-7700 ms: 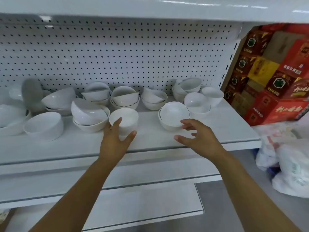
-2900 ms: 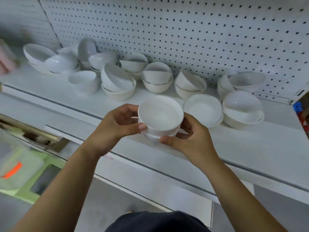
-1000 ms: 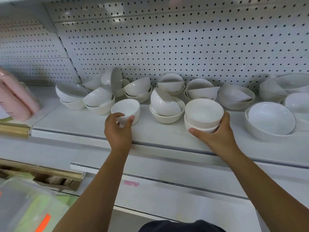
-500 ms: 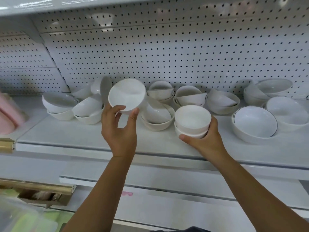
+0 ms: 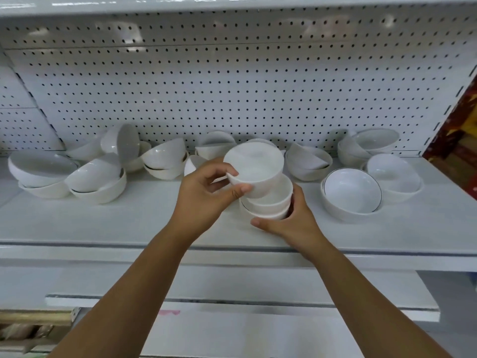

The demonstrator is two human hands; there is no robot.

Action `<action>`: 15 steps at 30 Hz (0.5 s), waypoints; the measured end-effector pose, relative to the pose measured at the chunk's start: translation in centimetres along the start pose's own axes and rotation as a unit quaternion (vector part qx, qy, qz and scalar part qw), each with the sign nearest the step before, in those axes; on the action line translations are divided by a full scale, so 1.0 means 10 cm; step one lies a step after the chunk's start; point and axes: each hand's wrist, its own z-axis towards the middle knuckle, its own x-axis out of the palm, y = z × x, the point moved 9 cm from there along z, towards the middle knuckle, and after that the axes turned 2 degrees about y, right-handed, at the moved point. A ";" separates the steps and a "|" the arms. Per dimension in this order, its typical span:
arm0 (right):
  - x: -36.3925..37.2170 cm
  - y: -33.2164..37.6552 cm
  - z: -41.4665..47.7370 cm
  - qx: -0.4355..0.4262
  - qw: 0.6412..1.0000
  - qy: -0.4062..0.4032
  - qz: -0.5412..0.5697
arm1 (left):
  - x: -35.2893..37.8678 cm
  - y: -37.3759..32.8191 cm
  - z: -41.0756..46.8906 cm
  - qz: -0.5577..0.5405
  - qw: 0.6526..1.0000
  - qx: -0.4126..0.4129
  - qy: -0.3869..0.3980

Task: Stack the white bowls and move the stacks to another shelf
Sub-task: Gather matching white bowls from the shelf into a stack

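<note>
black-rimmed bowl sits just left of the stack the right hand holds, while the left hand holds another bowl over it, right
Not quite. The head view shows the black-rimmed bowl just right of the stack, not left. The rest holds: the right hand holds the stack and the left hand holds another bowl over it.

Our left hand (image 5: pixel 206 200) pinches a white bowl (image 5: pixel 254 166) by its rim, thumb outside, holding it tilted directly over the two-bowl stack (image 5: pixel 271 202). Our right hand (image 5: pixel 296 223) cups the stack on the white shelf (image 5: pixel 103 223). A dark-rimmed bowl (image 5: pixel 351 192) stands just right of it, and further bowls line the pegboard (image 5: pixel 232 86).
</note>
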 end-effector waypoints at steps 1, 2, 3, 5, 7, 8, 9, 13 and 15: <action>0.00 0.00 0.00 -0.001 1.000 0.005 -0.001 | 0.01 0.03 0.02 0.003 1.000 -0.010 0.003; 0.00 0.00 0.00 -0.002 1.000 0.008 -0.002 | 0.02 0.05 0.04 0.005 1.000 -0.020 0.005; 0.00 0.00 0.00 -0.003 1.000 0.008 -0.002 | 0.03 0.07 0.06 0.007 1.000 -0.028 0.011; -0.01 -0.02 0.01 -0.004 1.000 0.006 -0.002 | 0.06 0.10 0.09 0.016 0.999 -0.035 0.029; 0.00 -0.03 0.02 -0.005 1.000 0.008 -0.002 | 0.10 0.10 0.11 0.038 0.998 -0.031 0.044; 0.00 -0.04 0.02 -0.004 1.000 0.009 -0.001 | 0.11 0.11 0.12 0.047 0.997 -0.032 0.049; 0.00 -0.04 0.02 -0.004 1.000 0.009 0.000 | 0.13 0.12 0.12 0.053 0.996 -0.035 0.055; -0.01 -0.07 0.03 0.001 1.000 0.008 -0.002 | 0.20 0.20 0.11 0.089 0.992 -0.039 0.077; -0.02 -0.09 0.05 0.004 1.000 0.012 -0.001 | 0.22 0.24 0.10 0.097 0.991 -0.045 0.085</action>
